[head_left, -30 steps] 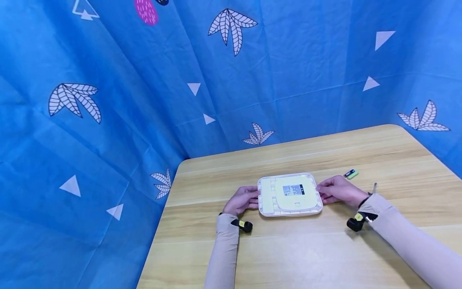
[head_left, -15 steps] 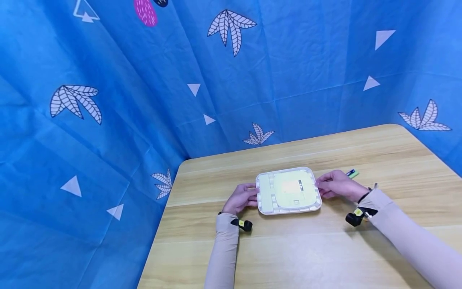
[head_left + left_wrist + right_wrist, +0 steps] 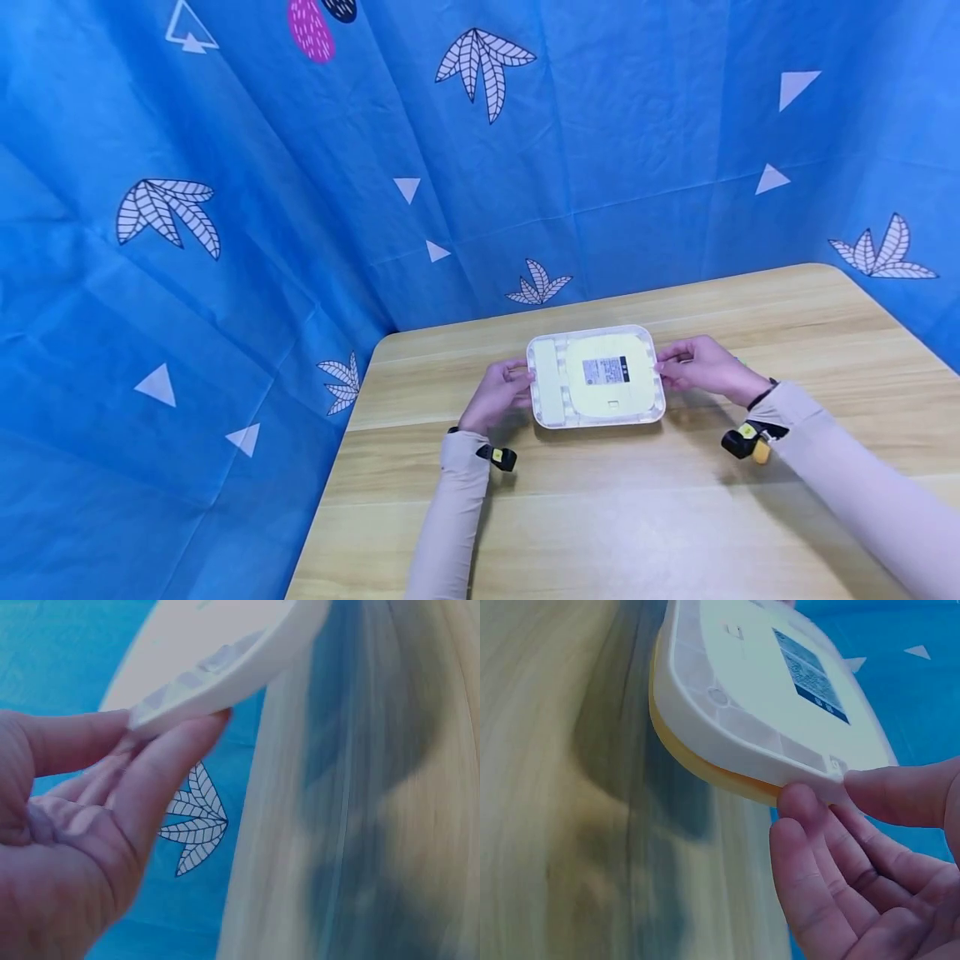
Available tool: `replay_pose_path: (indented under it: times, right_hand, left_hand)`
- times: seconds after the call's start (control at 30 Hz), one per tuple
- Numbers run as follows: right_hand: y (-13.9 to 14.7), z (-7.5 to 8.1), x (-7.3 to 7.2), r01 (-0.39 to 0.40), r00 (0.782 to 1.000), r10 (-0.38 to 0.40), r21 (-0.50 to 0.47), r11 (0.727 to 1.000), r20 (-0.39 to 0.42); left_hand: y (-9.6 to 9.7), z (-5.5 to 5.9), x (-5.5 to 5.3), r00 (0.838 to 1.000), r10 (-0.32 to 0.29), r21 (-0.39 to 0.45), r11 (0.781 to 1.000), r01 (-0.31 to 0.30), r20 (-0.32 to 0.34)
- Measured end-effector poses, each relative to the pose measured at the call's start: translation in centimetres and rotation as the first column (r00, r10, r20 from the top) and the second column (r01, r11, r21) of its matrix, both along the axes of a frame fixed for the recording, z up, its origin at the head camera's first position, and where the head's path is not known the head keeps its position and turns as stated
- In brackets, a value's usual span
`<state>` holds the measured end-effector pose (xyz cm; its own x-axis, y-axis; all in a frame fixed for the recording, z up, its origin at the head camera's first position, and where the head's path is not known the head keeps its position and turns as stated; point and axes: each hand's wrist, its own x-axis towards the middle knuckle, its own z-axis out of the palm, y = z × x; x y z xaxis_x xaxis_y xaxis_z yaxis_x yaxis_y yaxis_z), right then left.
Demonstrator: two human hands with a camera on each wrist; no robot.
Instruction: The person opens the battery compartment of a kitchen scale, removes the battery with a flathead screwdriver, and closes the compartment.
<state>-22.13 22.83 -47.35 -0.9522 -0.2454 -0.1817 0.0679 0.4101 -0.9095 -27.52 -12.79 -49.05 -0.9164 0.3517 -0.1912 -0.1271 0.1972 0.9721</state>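
Observation:
A white, rounded rectangular plastic device (image 3: 551, 383) is held up off the table, its underside facing up. A printed label (image 3: 603, 371) with a dark strip sits on a raised pale panel. In the right wrist view an orange-yellow layer (image 3: 705, 769) runs below the white rim. My left hand (image 3: 497, 394) pinches the left short edge, thumb above and fingers beneath. At the opposite short edge, my right hand (image 3: 708, 367) grips the rim between thumb and fingertips.
Shadows of device and hands fall on the wooden table (image 3: 600, 517). A sliver of a small green object (image 3: 741, 361) shows behind the right hand, mostly hidden. An orange piece (image 3: 761, 452) peeks out beside the right wrist camera. A blue patterned curtain (image 3: 637, 208) hangs behind.
Both hands have raised the device and shifted it slightly away from me, a little left. The right hand now covers most of the small black and green objects visible earlier.

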Motion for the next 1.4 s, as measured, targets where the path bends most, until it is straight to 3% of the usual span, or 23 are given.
replay_pose_path:
  times: [0.23, 0.53, 0.7, 0.83, 1.07, 1.2, 1.3, 1.4]
  right_hand:
    - [0.0, 0.8, 0.2, 0.003, 0.992, -0.004, -0.011, 1.0, -0.122]
    - [-0.1, 1.1, 0.6, 0.035, 0.955, -0.042, -0.027, 0.999, -0.295]
    - [-0.2, 0.3, 1.3, 0.076, 0.941, -0.07, 0.006, 0.997, -0.331]
    - [-0.1, -0.5, 1.7, 0.122, 0.929, -0.102, 0.033, 0.992, -0.357]
    - [0.1, -1.2, 2.7, 0.169, 0.925, -0.159, -0.002, 0.986, -0.344]
    - [0.1, -1.4, 3.1, 0.173, 0.926, -0.17, -0.022, 0.985, -0.336]
    - [0.1, -1.6, 3.5, 0.173, 0.93, -0.175, -0.035, 0.984, -0.323]
    - [0.0, -1.7, 3.9, 0.173, 0.936, -0.18, -0.052, 0.984, -0.302]
  left_hand:
    - [0.2, 0.5, -0.6, 0.989, -0.021, 0.055, 0.998, 0.029, -0.143]
    - [0.0, 0.8, -0.5, 0.961, -0.032, 0.084, 0.995, 0.057, -0.274]
    - [-0.4, 0.5, -0.3, 0.93, -0.082, -0.014, 0.996, 0.083, -0.358]
    - [-0.6, 0.0, -0.1, 0.911, -0.151, -0.1, 0.988, 0.121, -0.383]
    - [-0.6, -0.7, 0.6, 0.892, -0.229, -0.138, 0.972, 0.189, -0.391]
    - [-0.8, -0.9, 0.8, 0.875, -0.236, -0.169, 0.969, 0.18, -0.424]
    - [-0.8, -0.8, 1.1, 0.875, -0.217, -0.184, 0.971, 0.149, -0.434]
    - [-0.8, -0.6, 1.6, 0.899, -0.165, -0.154, 0.982, 0.111, -0.406]
